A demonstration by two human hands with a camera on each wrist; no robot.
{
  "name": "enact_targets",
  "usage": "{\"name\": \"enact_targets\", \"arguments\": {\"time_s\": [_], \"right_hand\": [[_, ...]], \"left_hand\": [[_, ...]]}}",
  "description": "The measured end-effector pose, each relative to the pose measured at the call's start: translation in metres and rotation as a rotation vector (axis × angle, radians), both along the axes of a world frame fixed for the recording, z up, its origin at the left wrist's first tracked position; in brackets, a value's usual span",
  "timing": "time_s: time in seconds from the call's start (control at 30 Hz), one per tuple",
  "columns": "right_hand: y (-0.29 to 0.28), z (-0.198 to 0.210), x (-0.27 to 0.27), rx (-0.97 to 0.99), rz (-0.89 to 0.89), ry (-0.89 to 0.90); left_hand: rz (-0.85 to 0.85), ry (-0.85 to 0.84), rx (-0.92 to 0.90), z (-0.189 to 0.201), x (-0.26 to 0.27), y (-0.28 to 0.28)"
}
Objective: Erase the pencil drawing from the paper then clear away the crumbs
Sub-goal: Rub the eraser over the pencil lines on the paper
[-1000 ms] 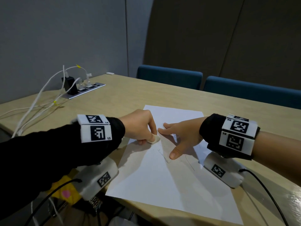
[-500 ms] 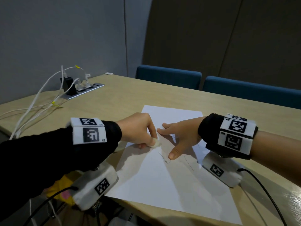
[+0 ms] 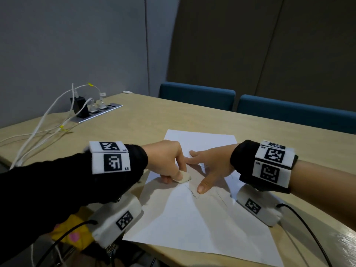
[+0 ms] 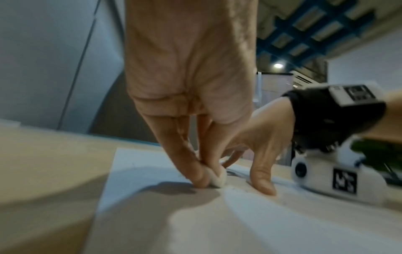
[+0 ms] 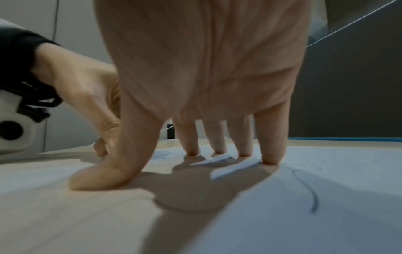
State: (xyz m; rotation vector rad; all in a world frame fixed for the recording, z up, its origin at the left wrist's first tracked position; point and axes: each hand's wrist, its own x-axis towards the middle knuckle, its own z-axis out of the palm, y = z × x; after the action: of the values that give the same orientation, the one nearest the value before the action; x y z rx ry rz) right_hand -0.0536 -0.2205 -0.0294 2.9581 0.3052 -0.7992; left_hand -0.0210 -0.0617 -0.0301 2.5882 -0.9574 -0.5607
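A white sheet of paper lies on the wooden table, with faint pencil lines near its middle. My left hand pinches a small white eraser and presses it on the paper just left of those lines. In the left wrist view the eraser sits between thumb and fingertip on the sheet. My right hand lies spread on the paper, thumb and fingertips pressing it down. The right wrist view shows its straight fingers on the paper and a dark curved pencil line.
A power strip with chargers and white cables lies at the table's far left. Two blue chairs stand behind the table. The table's near edge runs just below the sheet. A yellow cloth shows under my left arm.
My left hand with the eraser has slid a little toward me along the paper, closer to the pencil line. The right hand has stayed pressed in place.
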Motion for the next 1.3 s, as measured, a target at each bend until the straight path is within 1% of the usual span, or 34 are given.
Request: {"name": "enact_targets", "arguments": {"time_s": [0.1,0.17,0.33,0.4,0.5,0.63,0.8,0.87,0.97,1.03,1.17,1.27,1.3], "right_hand": [[0.001,0.0,-0.001,-0.016,0.005,-0.002],[0.001,0.001,-0.001,-0.014,0.007,-0.005],[0.001,-0.001,-0.001,-0.013,0.014,-0.001],[0.0,-0.001,-0.001,-0.002,0.013,-0.006],[-0.003,0.003,-0.001,0.037,0.002,0.022],[-0.009,0.007,0.004,0.034,0.009,0.069],[-0.019,0.005,0.01,0.058,0.011,0.102],[-0.024,0.005,0.013,0.031,0.016,0.095],[-0.029,0.001,0.014,0.074,0.006,0.092],[-0.03,-0.001,0.012,0.079,0.01,0.097],[-0.027,0.001,0.009,0.023,0.025,0.1],[-0.025,0.002,0.01,0.034,0.036,0.098],[-0.025,0.001,0.01,0.031,0.038,0.095]], "left_hand": [[0.022,-0.117,-0.012,0.0,0.004,-0.002],[0.031,-0.148,-0.03,0.0,0.004,-0.002],[-0.048,-0.028,-0.01,0.0,-0.01,0.0],[-0.008,-0.036,-0.04,0.004,-0.006,0.0],[0.105,-0.054,-0.11,0.016,0.011,-0.001],[0.16,-0.032,-0.1,0.019,0.026,-0.007],[0.143,0.0,-0.026,0.004,0.03,-0.011],[0.149,-0.007,-0.033,0.003,0.032,-0.01],[0.137,-0.02,-0.059,0.001,0.031,-0.009],[0.121,0.004,-0.079,0.001,0.029,-0.01],[0.063,-0.009,-0.07,0.002,0.017,-0.014],[-0.008,0.04,-0.029,0.001,0.003,-0.016],[-0.01,0.028,-0.024,0.0,0.001,-0.016]]}}
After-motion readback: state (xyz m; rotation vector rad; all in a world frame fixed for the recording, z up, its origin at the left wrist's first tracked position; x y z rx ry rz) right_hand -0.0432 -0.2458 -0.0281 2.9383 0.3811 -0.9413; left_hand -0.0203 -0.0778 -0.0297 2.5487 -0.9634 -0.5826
